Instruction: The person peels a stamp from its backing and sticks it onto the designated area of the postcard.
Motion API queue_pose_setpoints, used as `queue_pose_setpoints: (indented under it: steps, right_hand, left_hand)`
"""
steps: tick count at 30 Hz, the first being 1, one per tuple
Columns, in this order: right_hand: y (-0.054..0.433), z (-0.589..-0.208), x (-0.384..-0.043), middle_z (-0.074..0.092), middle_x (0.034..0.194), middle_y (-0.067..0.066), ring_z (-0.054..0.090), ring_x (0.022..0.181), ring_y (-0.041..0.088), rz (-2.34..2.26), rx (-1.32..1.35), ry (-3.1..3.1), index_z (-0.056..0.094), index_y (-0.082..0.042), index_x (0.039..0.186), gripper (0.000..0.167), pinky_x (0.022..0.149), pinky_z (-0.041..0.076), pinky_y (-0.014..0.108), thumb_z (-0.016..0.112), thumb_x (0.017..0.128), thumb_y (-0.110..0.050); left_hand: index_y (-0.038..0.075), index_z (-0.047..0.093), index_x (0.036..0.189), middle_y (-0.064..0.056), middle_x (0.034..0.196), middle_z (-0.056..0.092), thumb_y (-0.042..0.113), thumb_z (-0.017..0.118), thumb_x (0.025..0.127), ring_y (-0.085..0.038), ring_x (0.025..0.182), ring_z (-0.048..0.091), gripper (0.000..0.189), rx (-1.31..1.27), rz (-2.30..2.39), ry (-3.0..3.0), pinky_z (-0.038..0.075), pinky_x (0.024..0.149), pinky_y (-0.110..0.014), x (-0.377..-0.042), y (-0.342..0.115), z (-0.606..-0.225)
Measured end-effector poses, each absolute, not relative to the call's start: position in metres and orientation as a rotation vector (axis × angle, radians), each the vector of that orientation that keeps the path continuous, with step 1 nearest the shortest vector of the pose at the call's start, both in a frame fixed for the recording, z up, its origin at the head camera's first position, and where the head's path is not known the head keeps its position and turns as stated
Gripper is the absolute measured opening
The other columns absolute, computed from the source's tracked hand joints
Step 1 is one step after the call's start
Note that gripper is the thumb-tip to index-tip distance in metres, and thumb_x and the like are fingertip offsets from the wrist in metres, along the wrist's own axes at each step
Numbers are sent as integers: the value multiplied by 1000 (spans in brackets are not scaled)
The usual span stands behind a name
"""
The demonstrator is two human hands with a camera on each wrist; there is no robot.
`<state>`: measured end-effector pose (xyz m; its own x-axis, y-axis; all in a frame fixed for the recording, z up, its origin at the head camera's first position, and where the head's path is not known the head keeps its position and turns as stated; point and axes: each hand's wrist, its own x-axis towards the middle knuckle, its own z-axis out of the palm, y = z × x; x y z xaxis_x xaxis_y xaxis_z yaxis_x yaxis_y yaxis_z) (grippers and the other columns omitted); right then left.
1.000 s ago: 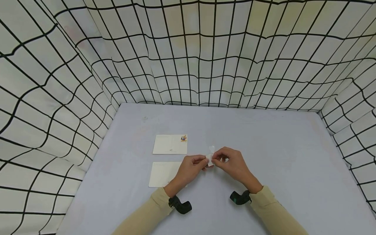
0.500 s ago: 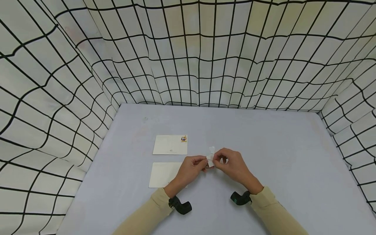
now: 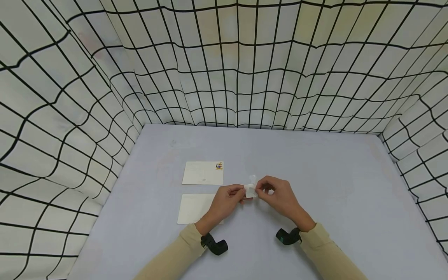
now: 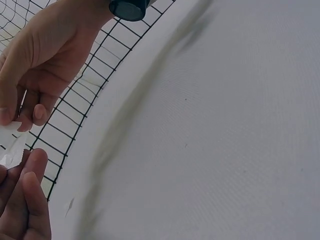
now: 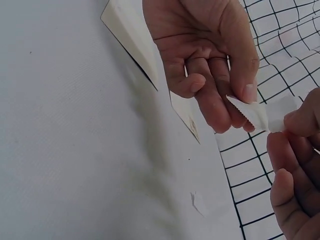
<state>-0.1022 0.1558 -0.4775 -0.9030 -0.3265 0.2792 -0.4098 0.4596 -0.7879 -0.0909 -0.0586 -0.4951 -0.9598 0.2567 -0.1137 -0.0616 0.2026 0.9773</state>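
A small white paper wrapper (image 3: 250, 191) with a zigzag-cut edge is held between both hands over the table. My left hand (image 3: 228, 200) pinches its left side between thumb and fingers. With thumb and forefinger, my right hand (image 3: 276, 194) pinches its other side. In the right wrist view the toothed part of the wrapper (image 5: 253, 114) lies at the left thumb, and a smooth white part stretches to the right fingertips. A small whitish scrap (image 3: 252, 178) lies on the table just beyond the hands.
A cream card (image 3: 201, 174) with a colourful stamp at its upper right corner lies to the left. A second cream card (image 3: 193, 207) lies nearer, partly covered by the left hand. The white table (image 3: 332, 186) is bordered by black netting (image 3: 245, 85) over white sheets.
My right hand has shifted slightly to the right, and more of the white wrapper shows spread between the two hands. The left hand and the cards are almost unmoved.
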Motion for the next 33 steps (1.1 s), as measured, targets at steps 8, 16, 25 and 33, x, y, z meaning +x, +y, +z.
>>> queue_pose_setpoints:
  steps: [8,16,25,33]
  right_hand:
    - [164,-482,-108,78,95,3,71,84,3,1557,502,-2651,74,-14,96,7,76,59,20,77,92,-10]
    - [177,-490,-113,78,95,8,70,81,3,1624,299,-2730,75,-12,98,9,66,55,20,78,94,-19]
    - [180,-499,-117,78,91,6,68,78,10,1559,186,-2858,76,-11,96,8,62,52,21,78,92,-18]
    - [177,-502,-121,79,91,4,67,79,10,1497,151,-2973,78,-12,96,11,71,52,24,79,91,-21]
  left_hand:
    - [0,74,118,-19,102,80,15,61,104,-32,89,78,24,182,1799,2265,61,73,-28,-91,-62,-498]
    - [3,75,114,-16,100,81,17,62,103,-27,95,80,22,164,1772,2281,55,72,-22,-91,-65,-497]
    - [4,75,116,-15,103,82,17,62,103,-27,95,80,22,198,1757,2296,56,74,-22,-90,-72,-497]
    - [4,75,120,-15,100,82,18,63,103,-26,94,79,24,205,1754,2298,58,75,-26,-89,-77,-495]
